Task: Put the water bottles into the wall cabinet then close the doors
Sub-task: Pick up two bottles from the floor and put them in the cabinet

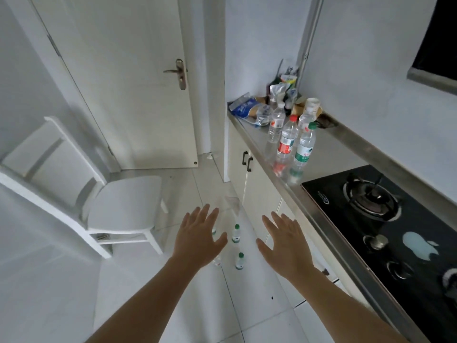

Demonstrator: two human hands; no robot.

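- While hovering above small green-capped plastic bottles (236, 233) on white floor tiles (259, 318): left hand (197, 240) flat, fingers spread, holding nothing.
- Right hand (286, 243) likewise splayed, empty.
- On steel counter (257, 137): clear upright water bottles (286, 139).

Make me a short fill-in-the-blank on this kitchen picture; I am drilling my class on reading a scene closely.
1. The left hand and right hand are both ____ and hold nothing.
2. The bottle with a red label stands on the ____.
3. Small bottles with green caps stand on the ____.
4. The white chair stands to the person's ____.

Missing words: open; counter; floor; left
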